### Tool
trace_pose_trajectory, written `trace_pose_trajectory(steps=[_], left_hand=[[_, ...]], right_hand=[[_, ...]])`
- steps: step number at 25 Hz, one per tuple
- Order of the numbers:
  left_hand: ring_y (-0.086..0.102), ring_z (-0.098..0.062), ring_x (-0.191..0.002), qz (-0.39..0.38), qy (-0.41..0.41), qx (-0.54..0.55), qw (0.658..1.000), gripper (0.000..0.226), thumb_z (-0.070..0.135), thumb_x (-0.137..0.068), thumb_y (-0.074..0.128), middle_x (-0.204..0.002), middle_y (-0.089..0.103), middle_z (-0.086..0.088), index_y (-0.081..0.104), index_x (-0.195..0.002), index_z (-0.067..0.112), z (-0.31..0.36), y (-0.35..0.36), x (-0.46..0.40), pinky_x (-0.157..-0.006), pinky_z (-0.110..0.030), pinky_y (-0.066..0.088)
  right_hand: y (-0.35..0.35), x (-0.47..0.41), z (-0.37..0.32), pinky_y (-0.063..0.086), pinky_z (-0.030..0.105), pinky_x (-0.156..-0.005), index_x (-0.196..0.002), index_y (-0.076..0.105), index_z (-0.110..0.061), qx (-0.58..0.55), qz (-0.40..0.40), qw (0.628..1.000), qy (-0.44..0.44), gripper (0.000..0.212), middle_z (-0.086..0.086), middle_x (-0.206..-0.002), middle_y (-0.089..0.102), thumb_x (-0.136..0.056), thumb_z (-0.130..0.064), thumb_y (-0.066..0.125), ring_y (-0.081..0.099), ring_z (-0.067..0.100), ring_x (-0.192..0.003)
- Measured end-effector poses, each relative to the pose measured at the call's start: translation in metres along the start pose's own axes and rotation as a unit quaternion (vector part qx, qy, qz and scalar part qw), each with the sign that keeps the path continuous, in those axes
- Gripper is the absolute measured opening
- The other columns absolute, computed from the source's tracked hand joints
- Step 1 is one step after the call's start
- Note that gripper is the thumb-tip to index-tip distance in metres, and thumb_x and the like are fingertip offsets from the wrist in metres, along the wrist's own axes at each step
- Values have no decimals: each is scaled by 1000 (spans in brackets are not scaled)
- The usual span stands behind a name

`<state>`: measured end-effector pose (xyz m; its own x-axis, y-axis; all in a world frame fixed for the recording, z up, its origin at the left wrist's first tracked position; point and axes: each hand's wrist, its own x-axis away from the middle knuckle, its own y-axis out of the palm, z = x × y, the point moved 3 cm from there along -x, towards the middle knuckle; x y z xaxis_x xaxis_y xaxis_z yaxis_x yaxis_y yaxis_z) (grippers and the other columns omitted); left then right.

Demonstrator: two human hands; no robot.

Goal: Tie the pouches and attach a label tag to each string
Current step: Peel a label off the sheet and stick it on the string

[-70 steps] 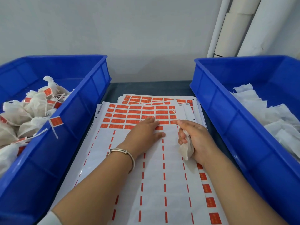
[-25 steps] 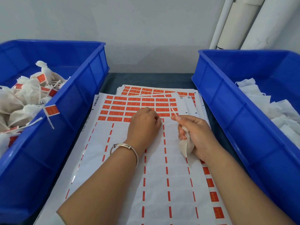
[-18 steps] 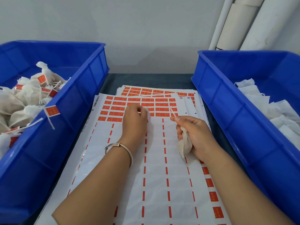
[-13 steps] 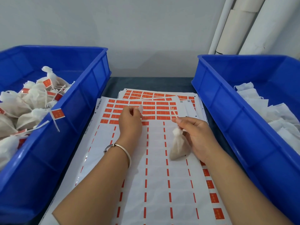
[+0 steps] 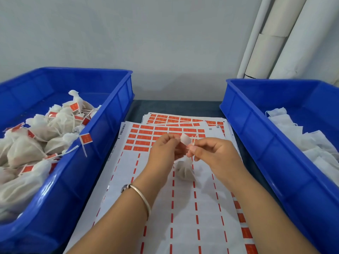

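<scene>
Label tag (image 5: 184,140), peeled, pinched in left hand (image 5: 166,151), adhesive side up, just left of string (image 5: 193,142); string runs upright from pouch (image 5: 184,171) hanging over label sheet (image 5: 183,208), pinched by right hand (image 5: 212,153); hands nearly touching.

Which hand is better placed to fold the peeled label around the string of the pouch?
The left hand. It pinches the peeled label right beside the string, which the right hand holds up with the pouch hanging below, so the right is probably needed to steady it.
</scene>
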<state>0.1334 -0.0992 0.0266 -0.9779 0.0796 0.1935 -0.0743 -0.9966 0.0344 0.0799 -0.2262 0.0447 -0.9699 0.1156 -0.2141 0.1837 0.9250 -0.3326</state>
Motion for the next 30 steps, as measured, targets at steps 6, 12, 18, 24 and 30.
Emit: trace_pose_trajectory(steps=[6,12,18,24,30], left_hand=[[69,-9,-61,-69,-17,16,997,16,21,-96,49,-70,69,10,62,-87,22,-17,5,10,-49,-13,48],[69,-9,-63,-81,5,12,997,16,23,-95,50,-76,68,10,62,-86,27,-19,5,10,-51,-11,48],[69,-9,-66,-86,23,14,996,18,27,-95,51,-70,68,17,63,-82,32,-18,3,10,-53,-13,49],[69,-10,-66,-92,28,13,995,18,27,-93,53,-70,68,13,65,-80,30,-18,2,11,-57,-16,51],[67,-7,-64,-99,30,5,995,20,27,-92,55,-68,67,15,66,-76,31,-14,0,13,-59,-18,51]], right_hand=[[-7,2,17,45,5,-56,-77,66,-26,-41,69,996,35,8,-21,-73,69,-84,-25,66,64,-3,-68],[-10,3,25,45,2,-60,-77,65,-30,-26,99,994,43,9,-27,-80,66,-85,-33,64,60,-10,-77],[-7,4,28,43,-1,-56,-77,66,-36,-53,100,991,69,6,-37,-81,64,-83,-37,65,56,-18,-86],[-7,4,30,44,6,-62,-77,66,-34,-68,101,989,80,6,-35,-82,65,-83,-36,66,58,-16,-87],[-7,4,32,46,11,-70,-76,66,-35,-68,110,989,77,7,-32,-83,66,-83,-34,66,61,-12,-85]])
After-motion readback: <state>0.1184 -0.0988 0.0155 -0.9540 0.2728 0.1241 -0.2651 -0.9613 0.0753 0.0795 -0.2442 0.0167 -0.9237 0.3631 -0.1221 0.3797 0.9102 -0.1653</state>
